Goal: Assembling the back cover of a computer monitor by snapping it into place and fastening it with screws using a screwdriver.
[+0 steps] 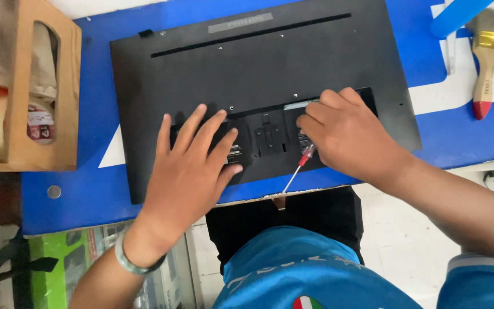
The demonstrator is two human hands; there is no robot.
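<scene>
I saw the black monitor back lying face down on the blue worktop, its long axis running left to right. My left hand lay flat on its lower part, fingers spread wide and holding nothing. My right hand was curled around a small screwdriver; its red-and-clear handle sat under the fingers and its thin shaft pointed down-left toward me, crossing the monitor's near edge. A paintbrush lay well apart at the right.
</scene>
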